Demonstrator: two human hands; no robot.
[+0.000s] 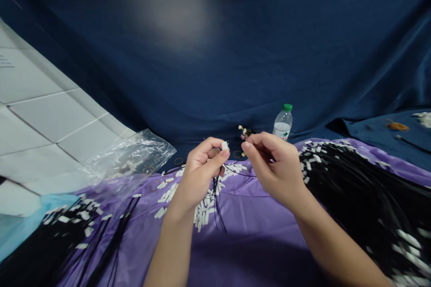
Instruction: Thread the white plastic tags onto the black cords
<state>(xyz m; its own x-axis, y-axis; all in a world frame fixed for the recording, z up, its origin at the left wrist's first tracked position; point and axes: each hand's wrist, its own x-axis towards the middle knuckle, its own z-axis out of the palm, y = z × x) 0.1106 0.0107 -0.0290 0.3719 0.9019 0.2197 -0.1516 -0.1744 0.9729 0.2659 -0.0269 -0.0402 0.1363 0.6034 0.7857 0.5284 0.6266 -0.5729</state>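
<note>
Left hand: thumb and forefinger clamped on a small white piece, which sits at their tips, on the side toward the right hand. Black cords hang below the left fingers. Right thumb and forefinger bend toward each other near the piece, apart from it; cannot tell whether they grip anything. Beneath: purple cloth, scattered white tabs. Beyond: green-capped bottle, blue curtain.

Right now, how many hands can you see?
2. The left hand pinches a small white tag, with black cords hanging below; the right hand is beside it, on the right. Both show plainly, though some fingers are hidden.
</note>
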